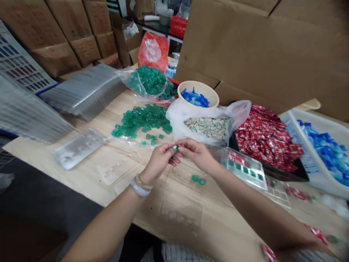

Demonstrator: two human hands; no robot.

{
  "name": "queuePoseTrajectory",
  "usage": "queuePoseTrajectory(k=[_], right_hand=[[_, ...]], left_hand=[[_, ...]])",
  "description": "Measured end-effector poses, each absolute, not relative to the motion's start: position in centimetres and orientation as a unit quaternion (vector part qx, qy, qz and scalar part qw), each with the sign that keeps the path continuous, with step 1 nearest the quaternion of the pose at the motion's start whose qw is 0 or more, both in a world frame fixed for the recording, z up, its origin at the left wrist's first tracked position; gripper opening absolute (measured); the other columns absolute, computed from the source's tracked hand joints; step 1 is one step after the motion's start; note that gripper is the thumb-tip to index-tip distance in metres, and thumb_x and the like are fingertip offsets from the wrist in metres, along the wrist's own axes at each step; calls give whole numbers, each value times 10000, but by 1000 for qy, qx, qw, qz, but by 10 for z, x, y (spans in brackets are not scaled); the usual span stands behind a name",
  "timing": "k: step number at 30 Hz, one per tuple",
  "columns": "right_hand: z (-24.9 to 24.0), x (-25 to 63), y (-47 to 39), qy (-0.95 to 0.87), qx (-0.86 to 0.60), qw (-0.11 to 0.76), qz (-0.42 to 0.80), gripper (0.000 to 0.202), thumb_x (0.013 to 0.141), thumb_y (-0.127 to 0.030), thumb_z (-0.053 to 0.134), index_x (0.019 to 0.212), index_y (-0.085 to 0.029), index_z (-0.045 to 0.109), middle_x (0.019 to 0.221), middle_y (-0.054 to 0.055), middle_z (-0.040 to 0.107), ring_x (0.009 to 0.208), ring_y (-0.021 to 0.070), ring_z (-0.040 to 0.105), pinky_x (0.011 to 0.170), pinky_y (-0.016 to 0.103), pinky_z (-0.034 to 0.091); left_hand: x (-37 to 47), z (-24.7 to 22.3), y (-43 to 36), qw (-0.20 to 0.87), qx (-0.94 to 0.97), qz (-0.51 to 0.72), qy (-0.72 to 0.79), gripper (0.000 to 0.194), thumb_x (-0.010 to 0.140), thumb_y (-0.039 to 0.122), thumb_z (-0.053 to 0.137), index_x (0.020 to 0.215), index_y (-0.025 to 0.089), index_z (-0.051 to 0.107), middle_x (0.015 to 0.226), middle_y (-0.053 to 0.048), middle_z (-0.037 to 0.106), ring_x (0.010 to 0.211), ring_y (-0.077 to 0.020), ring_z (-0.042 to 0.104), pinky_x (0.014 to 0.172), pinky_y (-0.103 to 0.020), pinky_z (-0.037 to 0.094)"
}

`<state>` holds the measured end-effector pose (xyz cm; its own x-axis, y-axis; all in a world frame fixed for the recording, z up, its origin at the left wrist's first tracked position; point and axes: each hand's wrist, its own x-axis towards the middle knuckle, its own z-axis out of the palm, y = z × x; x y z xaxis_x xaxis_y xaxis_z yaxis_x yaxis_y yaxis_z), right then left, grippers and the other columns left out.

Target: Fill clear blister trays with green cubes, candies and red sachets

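Observation:
My left hand [159, 162] and my right hand [198, 154] meet above the middle of the wooden table, both closed. Between their fingertips is a small dark green piece [175, 148]; its exact shape is partly hidden by the fingers. Just below my right hand, two green squarish pieces [201, 181] lie on the table. Beyond my hands spreads a loose pile of translucent green pieces [145, 119]. Right of my right forearm sits a clear plastic tray [261, 182] with several green pieces and a red patterned packet [236, 158] in it.
At the back stand a bag of green pieces [149, 80] and a cream bowl [213, 95] of blue pieces. A bag of small striped pieces [207, 127], red packets [268, 136] and a white bin [308, 140] fill the right. Stacked clear trays [84, 87] stand left.

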<state>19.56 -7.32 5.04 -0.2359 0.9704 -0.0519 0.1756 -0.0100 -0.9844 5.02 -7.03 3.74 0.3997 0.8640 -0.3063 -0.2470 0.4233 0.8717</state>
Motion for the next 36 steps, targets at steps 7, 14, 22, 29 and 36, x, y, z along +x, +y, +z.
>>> queuePoseTrajectory(k=[7,14,22,29,36], right_hand=[[38,216,-113,-395,-541,400,626,266,607,-331,686,794,-166,592,678,-14,574,605,88,525,576,243,453],[16,235,-146,-460,-594,372,545,236,667,-327,636,815,-154,574,651,-11,552,565,88,491,545,232,405],[-27,238,-152,-780,-593,103,170,124,799,-150,473,817,-146,595,833,79,564,827,175,484,753,309,399],[-11,237,-151,-768,-606,146,149,324,800,-252,508,1113,-175,534,964,100,579,899,216,487,769,361,384],[-6,214,-134,-587,-577,379,424,127,768,-256,513,827,-168,584,762,34,588,709,133,544,644,270,438]], left_hand=[[65,17,-84,550,629,318,449,222,728,236,481,528,142,493,465,49,458,444,-58,399,454,-179,302],[73,7,-95,689,592,186,375,181,714,275,495,599,136,511,474,63,401,421,-51,331,428,-189,251],[65,-2,-94,772,325,300,456,269,590,1,461,812,131,540,773,-22,565,679,-84,542,627,-204,425],[63,2,-100,834,255,282,399,325,603,-22,543,883,142,551,920,-41,585,851,-106,581,800,-228,427],[69,-4,-97,767,367,324,415,416,569,33,674,953,130,549,754,11,583,676,-79,573,645,-193,458]])
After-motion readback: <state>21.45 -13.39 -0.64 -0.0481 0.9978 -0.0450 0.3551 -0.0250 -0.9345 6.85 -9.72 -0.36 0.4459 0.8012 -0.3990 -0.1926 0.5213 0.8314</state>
